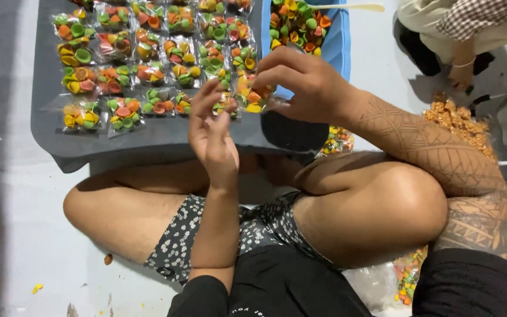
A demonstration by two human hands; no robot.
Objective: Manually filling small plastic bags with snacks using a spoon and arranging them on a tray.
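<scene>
Crossed legs of the seated person fill the near view, with both hands raised over a grey tray [148, 141]. Rows of small sealed packets [148, 73] of coloured shell-shaped snacks already cover most of the tray; its near strip is bare. Right hand [303, 79] has its grip closed on one filled packet [252, 97] at the row's end by the tray edge, and left hand [212, 132] has fingertips pinched at that packet's corner. Blue tub [338, 41] beyond holds loose snacks, so packing appears well advanced but unfinished.
</scene>
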